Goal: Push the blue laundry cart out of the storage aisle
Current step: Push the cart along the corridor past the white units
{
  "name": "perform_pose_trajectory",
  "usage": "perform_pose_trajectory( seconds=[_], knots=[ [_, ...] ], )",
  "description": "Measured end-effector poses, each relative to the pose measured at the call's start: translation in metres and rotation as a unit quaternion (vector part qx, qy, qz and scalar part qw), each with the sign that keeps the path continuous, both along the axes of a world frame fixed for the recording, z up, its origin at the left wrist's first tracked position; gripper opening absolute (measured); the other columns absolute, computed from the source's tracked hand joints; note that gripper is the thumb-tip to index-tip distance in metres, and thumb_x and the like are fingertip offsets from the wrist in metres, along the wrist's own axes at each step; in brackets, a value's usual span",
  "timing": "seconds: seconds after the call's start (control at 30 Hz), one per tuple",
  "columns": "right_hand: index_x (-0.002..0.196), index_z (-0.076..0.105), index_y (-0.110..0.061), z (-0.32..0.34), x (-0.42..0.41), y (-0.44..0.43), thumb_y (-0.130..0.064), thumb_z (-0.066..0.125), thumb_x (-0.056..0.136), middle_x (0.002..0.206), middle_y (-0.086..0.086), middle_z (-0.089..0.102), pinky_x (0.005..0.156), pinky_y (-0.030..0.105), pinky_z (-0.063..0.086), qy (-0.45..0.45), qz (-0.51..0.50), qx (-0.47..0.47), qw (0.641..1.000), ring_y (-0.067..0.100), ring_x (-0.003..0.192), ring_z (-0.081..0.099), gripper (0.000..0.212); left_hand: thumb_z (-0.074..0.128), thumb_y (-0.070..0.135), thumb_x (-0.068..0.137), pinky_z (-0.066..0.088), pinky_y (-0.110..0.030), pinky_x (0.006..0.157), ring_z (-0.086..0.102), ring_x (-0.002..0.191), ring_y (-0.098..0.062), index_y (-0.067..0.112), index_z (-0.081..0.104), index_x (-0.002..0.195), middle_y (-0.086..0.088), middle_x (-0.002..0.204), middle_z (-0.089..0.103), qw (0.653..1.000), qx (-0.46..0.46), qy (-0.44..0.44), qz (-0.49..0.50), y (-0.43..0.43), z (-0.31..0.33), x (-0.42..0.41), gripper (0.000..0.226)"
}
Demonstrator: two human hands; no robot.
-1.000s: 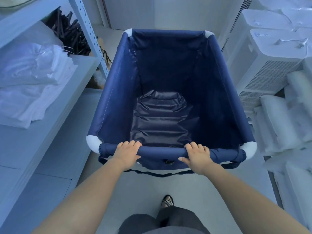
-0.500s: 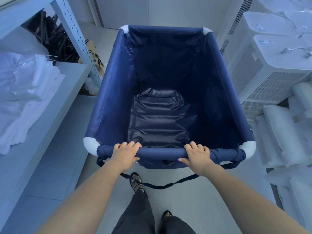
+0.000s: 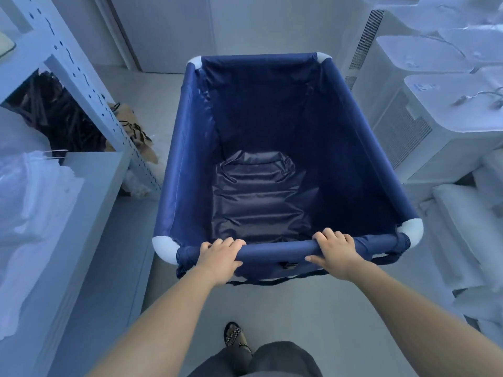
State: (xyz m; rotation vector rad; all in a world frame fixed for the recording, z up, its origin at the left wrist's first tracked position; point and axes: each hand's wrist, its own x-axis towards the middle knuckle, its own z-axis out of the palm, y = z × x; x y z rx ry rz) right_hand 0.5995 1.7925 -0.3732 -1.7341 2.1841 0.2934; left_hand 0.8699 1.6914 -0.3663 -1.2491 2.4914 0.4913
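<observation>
The blue laundry cart (image 3: 272,110) sits in the aisle, just past the fingers (image 3: 228,242). It looks empty, but its bottom is dark. The left hand (image 3: 217,258) and right hand (image 3: 336,254) curl tight round its near bar (image 3: 275,250). This looks like the pushing step. Next, push straight, between the shelf (image 3: 89,186) and the white boxes (image 3: 435,148).

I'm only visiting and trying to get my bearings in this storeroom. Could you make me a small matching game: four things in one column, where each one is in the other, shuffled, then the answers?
Things
1. left hand
2. white linen
3. black hangers
4. vented white units

Places
A. right of the blue laundry cart
B. on the near shelf, left of the cart
C. gripping the cart's near rail
D. farther back in the left shelving, behind its upright post

Pairs: 1-C, 2-B, 3-D, 4-A
</observation>
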Motion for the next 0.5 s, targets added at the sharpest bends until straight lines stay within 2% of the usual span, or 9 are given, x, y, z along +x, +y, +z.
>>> perform_pose_trajectory(
  seconds=[0.5],
  knots=[
    [0.120,0.045,-0.025,-0.003,-0.035,-0.114,-0.062,0.045,0.086,0.117,-0.003,0.046,0.092,0.035,0.030,-0.010,-0.008,-0.024,1.000,0.022,0.105,0.046,0.050,0.042,0.041,0.097,0.032,-0.040,0.087,0.045,0.109,-0.022,0.030,0.032,0.131,0.005,0.121,0.048,0.998,-0.036,-0.017,-0.041,-0.127,-0.004,-0.038,0.037]
  ],
)
